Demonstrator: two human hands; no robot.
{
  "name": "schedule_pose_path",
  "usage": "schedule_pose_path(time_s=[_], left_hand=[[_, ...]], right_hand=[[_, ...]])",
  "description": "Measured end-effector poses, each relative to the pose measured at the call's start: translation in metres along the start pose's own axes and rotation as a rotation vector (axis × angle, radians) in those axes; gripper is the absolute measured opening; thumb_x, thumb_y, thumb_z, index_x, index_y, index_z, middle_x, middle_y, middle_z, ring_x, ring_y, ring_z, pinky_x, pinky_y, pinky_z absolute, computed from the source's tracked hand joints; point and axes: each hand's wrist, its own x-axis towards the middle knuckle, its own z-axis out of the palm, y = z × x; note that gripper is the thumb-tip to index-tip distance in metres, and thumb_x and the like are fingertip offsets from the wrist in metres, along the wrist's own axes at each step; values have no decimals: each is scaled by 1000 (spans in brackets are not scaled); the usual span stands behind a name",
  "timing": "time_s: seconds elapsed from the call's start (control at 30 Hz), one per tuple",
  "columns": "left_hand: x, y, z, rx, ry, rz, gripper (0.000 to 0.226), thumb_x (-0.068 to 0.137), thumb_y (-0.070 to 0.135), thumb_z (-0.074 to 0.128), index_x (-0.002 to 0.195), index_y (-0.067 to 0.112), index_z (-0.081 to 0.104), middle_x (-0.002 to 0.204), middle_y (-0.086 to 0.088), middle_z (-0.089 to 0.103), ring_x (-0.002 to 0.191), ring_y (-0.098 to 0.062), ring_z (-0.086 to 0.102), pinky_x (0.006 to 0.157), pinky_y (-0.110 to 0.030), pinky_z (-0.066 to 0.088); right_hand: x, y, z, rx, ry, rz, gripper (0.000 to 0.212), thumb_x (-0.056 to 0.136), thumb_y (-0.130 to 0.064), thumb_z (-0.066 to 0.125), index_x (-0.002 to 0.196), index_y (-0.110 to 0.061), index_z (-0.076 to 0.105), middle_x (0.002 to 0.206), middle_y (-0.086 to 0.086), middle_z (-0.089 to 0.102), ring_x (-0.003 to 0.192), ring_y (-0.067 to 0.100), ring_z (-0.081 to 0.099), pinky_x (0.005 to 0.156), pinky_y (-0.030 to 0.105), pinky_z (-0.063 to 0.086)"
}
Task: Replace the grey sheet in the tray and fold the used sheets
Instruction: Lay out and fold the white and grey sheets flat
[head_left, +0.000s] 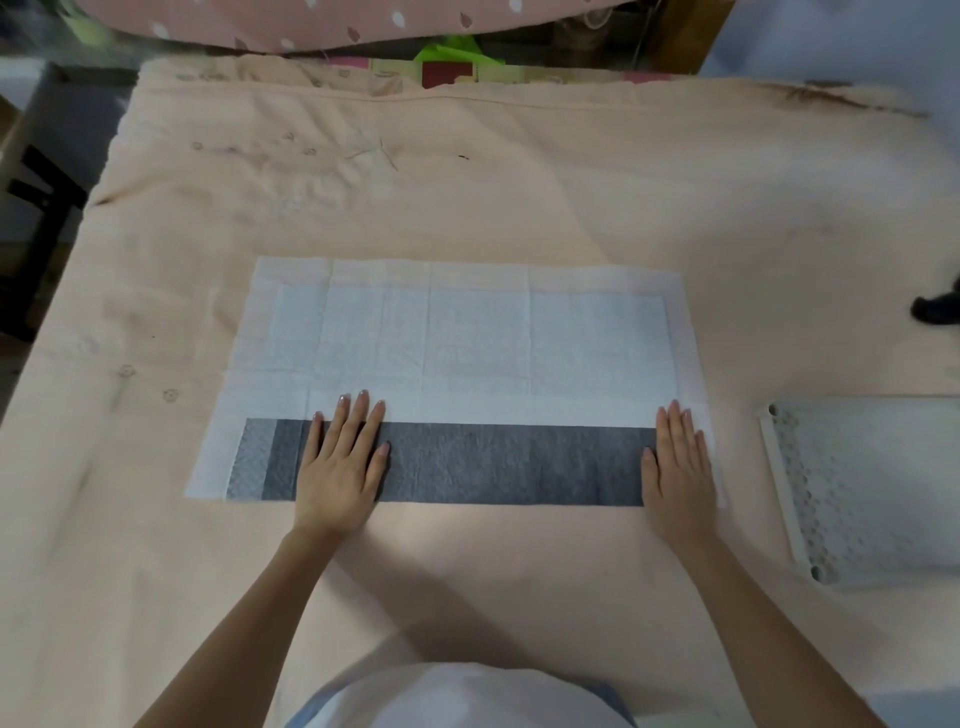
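A white sheet (467, 338) lies spread flat on the peach cloth in the middle of the view. Along its near edge lies a folded grey sheet (509, 465) as a long dark strip. My left hand (343, 462) presses flat on the strip's left part, fingers straight and reaching onto the white sheet. My right hand (678, 462) presses flat on the strip's right end, fingers straight. The white tray (779, 483), with a perforated floor, sits on the cloth to the right, partly cut off by the frame edge.
The peach cloth (519, 182) covers the whole work surface. A pink patterned fabric (311, 21) and green and red items (452, 57) lie beyond its far edge. A dark object (935, 309) sits at the right edge. Dark furniture (41, 208) stands at the left.
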Motion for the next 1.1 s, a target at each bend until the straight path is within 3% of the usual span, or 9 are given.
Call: schedule_pose_path(time_s=[0.3, 0.57, 0.77, 0.97, 1.1], left_hand=[[0, -1, 2, -6, 11, 0, 57, 98, 40, 16, 148, 14, 28, 155, -4, 23, 145, -23, 14, 118, -47, 11], [0, 1, -2, -20, 4, -4, 57, 98, 41, 16, 148, 16, 28, 156, -3, 21, 145, -22, 11, 118, -45, 8], [0, -1, -1, -15, -9, -4, 56, 98, 40, 15, 149, 18, 24, 156, -2, 18, 146, -22, 8, 119, -45, 7], [1, 6, -4, -16, 26, -12, 55, 98, 38, 19, 148, 15, 29, 155, -6, 23, 145, -25, 13, 119, -45, 8], [5, 36, -2, -52, 41, 120, 52, 100, 34, 26, 148, 15, 27, 156, -5, 22, 145, -23, 16, 118, -46, 14]], right_hand=[[2, -5, -1, -70, -23, 73, 64, 94, -36, 8, 147, -3, 17, 156, 19, 9, 146, 30, 7, 119, 46, 2], [-3, -18, -3, -69, 21, 70, 67, 93, -38, 10, 147, 1, 18, 156, 19, 12, 146, 30, 9, 119, 49, 6], [-12, -131, 26, 36, -8, -320, 52, 98, -24, 28, 143, 1, 32, 152, 14, 29, 143, 28, 23, 116, 48, 18], [-7, -179, 48, -71, -65, -275, 55, 97, -27, 25, 142, 2, 34, 152, 16, 29, 143, 29, 24, 115, 46, 19], [-6, -177, 51, -117, -55, -284, 55, 96, -27, 24, 142, 2, 35, 152, 16, 30, 142, 29, 25, 114, 46, 19]])
